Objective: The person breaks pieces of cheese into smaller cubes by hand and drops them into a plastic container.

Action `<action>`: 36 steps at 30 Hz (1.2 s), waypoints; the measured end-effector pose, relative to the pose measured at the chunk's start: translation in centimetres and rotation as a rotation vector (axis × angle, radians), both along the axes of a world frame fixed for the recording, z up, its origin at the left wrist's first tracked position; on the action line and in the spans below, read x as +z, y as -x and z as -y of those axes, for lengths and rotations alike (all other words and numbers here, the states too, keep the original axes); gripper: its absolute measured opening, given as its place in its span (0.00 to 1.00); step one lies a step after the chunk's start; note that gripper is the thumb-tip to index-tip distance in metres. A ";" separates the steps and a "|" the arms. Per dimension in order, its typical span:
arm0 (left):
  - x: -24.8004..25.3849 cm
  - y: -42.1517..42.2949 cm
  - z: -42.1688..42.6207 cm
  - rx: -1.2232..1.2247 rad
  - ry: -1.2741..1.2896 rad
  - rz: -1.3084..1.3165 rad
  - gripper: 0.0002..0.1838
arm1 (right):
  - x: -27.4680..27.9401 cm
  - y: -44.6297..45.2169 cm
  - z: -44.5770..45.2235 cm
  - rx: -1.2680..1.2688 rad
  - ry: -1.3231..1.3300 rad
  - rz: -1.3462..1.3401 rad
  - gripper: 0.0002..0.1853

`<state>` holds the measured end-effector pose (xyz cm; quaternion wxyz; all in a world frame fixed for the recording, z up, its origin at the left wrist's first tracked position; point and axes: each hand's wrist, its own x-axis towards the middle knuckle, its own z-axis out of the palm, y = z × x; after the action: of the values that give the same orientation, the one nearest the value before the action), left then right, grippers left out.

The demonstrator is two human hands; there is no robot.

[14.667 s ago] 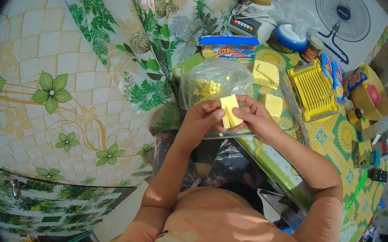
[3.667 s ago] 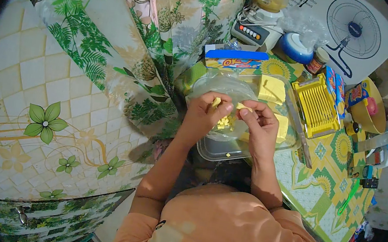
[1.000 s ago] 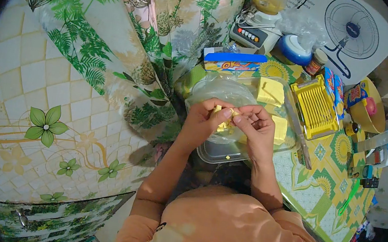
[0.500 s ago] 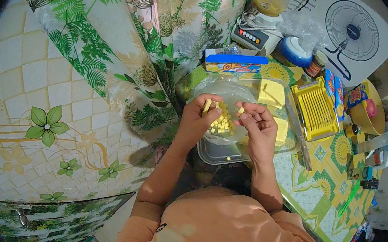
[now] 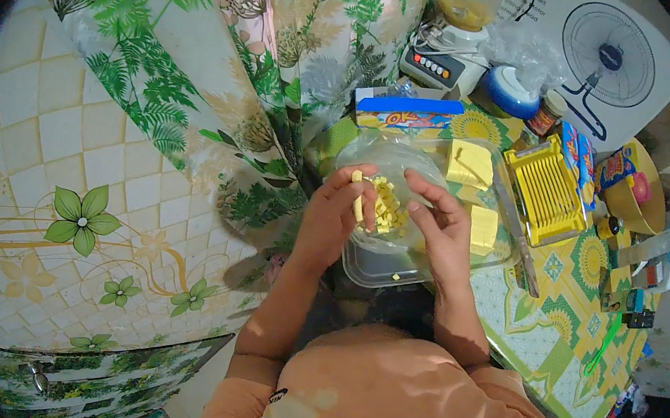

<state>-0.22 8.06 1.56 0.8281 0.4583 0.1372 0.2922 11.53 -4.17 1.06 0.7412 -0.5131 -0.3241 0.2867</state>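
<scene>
The left hand (image 5: 328,206) is closed in a pinch, with a yellow stick (image 5: 357,198) held upright between its thumb and fingers. The right hand (image 5: 447,229) is partly open, thumb and forefinger apart, with nothing visible between them. Both hands are over a clear plastic bag (image 5: 378,149), with small yellow cubes (image 5: 388,208) piled in it between them. The bag lies in a clear tray (image 5: 374,282), where a single loose cube (image 5: 395,277) sits near the edge closest to the person. Beside the right hand, two stacks, the far stack (image 5: 470,165) and the near stack (image 5: 483,230), both of yellow slices, rest in the tray. A knife (image 5: 527,269) lies along the tray's right side, and next to it is a yellow slotted rack (image 5: 547,189). Beyond the tray are a blue-topped box (image 5: 408,114) and a blender (image 5: 441,64); farther right, a jar (image 5: 548,113) and a yellow bowl (image 5: 656,194) stand on the patterned tablecloth (image 5: 535,324)
</scene>
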 end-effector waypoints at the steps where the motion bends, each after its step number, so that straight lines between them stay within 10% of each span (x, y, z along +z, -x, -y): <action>1: 0.2 -0.1 0.3 0.008 0.035 0.006 0.16 | 0.0 0.0 0.1 0.006 0.017 0.014 0.16; 3: 0.3 -0.4 1.1 0.021 0.104 0.021 0.15 | -0.9 0.2 -0.1 0.061 0.019 -0.004 0.16; 12: 0.2 -0.6 2.3 0.142 -1.159 -0.260 0.14 | 0.0 0.6 -0.2 -0.024 0.187 0.398 0.18; 16: -0.5 -1.4 3.1 -0.020 -0.242 -0.054 0.16 | 0.2 0.6 -0.1 -0.070 0.212 0.438 0.17; 21: 0.3 -1.3 3.2 -0.055 0.152 -0.005 0.16 | -0.9 0.3 -0.3 -0.104 0.122 0.324 0.13; 36: -0.4 0.1 1.1 0.052 -0.252 -0.198 0.11 | -0.6 0.3 0.0 -0.025 0.079 0.154 0.10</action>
<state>-0.29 6.91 1.13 0.7389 0.5811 0.1921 0.2819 11.23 -4.19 0.48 0.6969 -0.5665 -0.3621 0.2496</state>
